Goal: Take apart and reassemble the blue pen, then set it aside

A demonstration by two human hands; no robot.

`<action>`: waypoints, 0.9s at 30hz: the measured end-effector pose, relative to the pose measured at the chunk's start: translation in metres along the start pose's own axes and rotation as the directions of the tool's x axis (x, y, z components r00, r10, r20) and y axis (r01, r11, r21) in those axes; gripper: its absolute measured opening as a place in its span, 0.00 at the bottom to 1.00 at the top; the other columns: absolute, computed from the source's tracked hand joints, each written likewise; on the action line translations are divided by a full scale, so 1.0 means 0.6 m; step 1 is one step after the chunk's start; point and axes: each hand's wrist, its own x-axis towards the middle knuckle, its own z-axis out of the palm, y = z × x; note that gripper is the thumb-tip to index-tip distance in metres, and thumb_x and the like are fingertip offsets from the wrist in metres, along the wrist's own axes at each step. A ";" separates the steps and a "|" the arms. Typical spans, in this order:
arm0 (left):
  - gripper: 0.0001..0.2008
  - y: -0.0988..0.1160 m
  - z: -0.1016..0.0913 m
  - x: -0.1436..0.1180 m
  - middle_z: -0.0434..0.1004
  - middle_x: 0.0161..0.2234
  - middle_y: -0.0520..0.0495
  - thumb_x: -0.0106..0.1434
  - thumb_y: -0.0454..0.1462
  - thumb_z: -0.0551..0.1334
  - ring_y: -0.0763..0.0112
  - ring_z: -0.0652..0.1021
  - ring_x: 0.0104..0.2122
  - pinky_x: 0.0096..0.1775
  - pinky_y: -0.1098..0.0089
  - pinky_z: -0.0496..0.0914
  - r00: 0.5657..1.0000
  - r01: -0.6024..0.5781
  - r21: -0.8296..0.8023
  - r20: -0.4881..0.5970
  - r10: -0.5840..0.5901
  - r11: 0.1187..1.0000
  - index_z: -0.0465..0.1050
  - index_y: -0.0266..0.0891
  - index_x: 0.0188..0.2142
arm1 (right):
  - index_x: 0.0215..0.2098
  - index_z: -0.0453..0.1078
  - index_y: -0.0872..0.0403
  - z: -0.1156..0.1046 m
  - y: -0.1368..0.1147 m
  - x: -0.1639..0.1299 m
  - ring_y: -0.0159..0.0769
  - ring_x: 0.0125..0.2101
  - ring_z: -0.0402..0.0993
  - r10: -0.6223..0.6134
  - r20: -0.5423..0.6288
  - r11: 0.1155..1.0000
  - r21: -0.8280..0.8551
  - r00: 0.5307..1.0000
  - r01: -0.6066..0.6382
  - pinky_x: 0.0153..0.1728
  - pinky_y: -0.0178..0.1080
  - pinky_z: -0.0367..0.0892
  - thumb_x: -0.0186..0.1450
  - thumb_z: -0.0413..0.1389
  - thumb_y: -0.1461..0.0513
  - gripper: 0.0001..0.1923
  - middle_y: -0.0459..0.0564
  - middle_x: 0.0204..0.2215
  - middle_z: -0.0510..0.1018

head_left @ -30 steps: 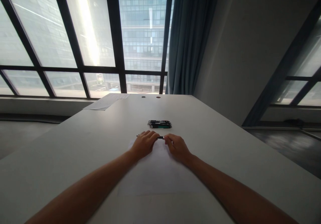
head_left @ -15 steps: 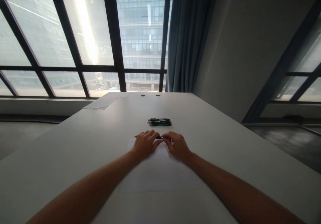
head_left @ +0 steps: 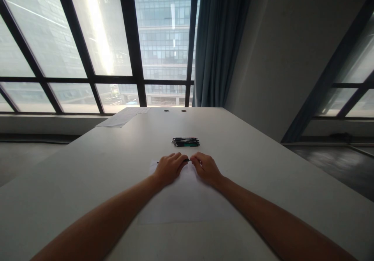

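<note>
A black pen (head_left: 187,160) lies crosswise in my left hand (head_left: 168,169), which is closed around its barrel. Its thin left tip sticks out past the knuckles. My right hand (head_left: 207,168) pinches the pen's right end between thumb and fingers, and whatever small part sits there is mostly hidden. Both hands rest just over the far edge of a white sheet of paper (head_left: 184,202) on the table. Just beyond them is a pile of several dark pens (head_left: 186,141), one with a green part, all lying sideways.
The white table (head_left: 251,156) reaches away toward the windows. Some printed sheets (head_left: 117,119) lie at its far left edge. Two round inserts (head_left: 166,111) are set in the far end. A blue curtain (head_left: 216,46) hangs behind the table.
My left thumb and fingers have closed further along the pen, so less of its middle shows. My right fingers have shifted slightly right at its end. The pile has not moved.
</note>
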 end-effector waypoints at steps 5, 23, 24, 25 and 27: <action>0.14 0.001 -0.002 0.001 0.77 0.40 0.48 0.73 0.42 0.48 0.68 0.77 0.39 0.36 0.71 0.69 1.000 0.009 -0.001 0.013 -0.009 1.000 0.68 0.44 0.50 | 0.38 0.69 0.53 0.003 0.004 -0.002 0.33 0.27 0.70 -0.050 -0.017 0.997 0.055 0.999 0.051 0.31 0.36 0.63 0.65 0.53 0.62 0.05 0.48 0.32 0.76; 0.13 -0.002 0.001 -0.001 0.77 0.38 0.49 0.72 0.43 0.49 0.68 0.78 0.37 0.36 0.71 0.69 1.000 0.001 -0.023 -0.031 -0.002 1.000 0.69 0.44 0.48 | 0.42 0.68 0.53 0.004 0.007 -0.001 0.32 0.27 0.68 -0.071 -0.034 0.996 0.052 0.997 0.072 0.33 0.37 0.65 0.65 0.54 0.59 0.08 0.48 0.35 0.74; 0.13 -0.002 0.001 -0.001 0.77 0.38 0.49 0.72 0.43 0.49 0.68 0.78 0.37 0.36 0.71 0.69 0.999 0.001 -0.021 -0.034 -0.002 1.000 0.69 0.44 0.47 | 0.39 0.69 0.53 0.003 0.007 0.000 0.32 0.28 0.69 -0.070 -0.028 0.996 0.045 0.997 0.071 0.33 0.37 0.65 0.67 0.52 0.58 0.07 0.48 0.34 0.74; 0.13 -0.002 0.002 -0.001 0.77 0.37 0.49 0.72 0.43 0.50 0.69 0.78 0.37 0.36 0.71 0.69 0.999 0.000 -0.017 -0.036 0.000 1.000 0.70 0.44 0.47 | 0.36 0.69 0.53 0.003 0.006 0.000 0.32 0.29 0.69 -0.072 -0.022 0.997 0.038 0.997 0.073 0.34 0.36 0.64 0.69 0.50 0.58 0.09 0.48 0.33 0.74; 0.13 -0.003 0.003 -0.002 0.77 0.38 0.50 0.72 0.43 0.50 0.68 0.78 0.37 0.36 0.71 0.69 0.999 -0.008 -0.011 -0.037 0.007 1.000 0.70 0.45 0.46 | 0.32 0.69 0.53 0.002 0.005 0.001 0.33 0.30 0.69 -0.084 -0.015 0.996 0.033 0.996 0.084 0.35 0.36 0.64 0.70 0.47 0.59 0.12 0.48 0.32 0.73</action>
